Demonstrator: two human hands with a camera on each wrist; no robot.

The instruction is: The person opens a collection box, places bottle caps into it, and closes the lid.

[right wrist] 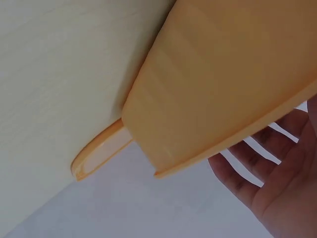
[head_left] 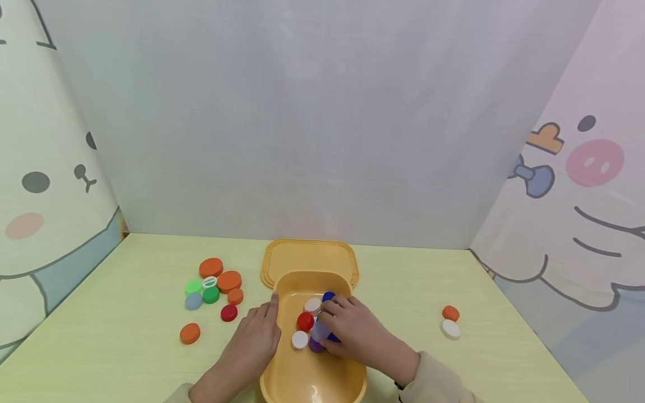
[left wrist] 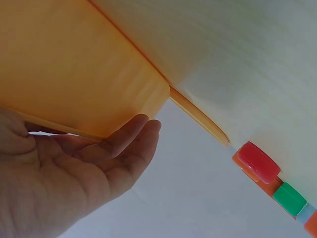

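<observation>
A deep yellow-orange plastic box (head_left: 313,375) holds several bottle caps: white caps (head_left: 299,340), a red cap (head_left: 305,321), a purple cap (head_left: 316,345) and dark blue ones (head_left: 328,295). My left hand (head_left: 258,336) grips the box's left rim, its index finger lying along the edge and other fingers against the outer wall, as the left wrist view shows. Reaching over the right rim, my right hand (head_left: 355,330) pinches a blurred pale lavender cap (head_left: 320,329) between thumb and fingers, above the other caps. In the right wrist view, the box wall hides its fingertips.
Behind the box lies its yellow-orange lid (head_left: 308,258). Loose caps are scattered left of it, among them orange (head_left: 229,281), green (head_left: 210,294), pale blue (head_left: 194,301) and dark red (head_left: 229,312) ones. Far right sit an orange cap (head_left: 450,313) and a white cap (head_left: 450,329).
</observation>
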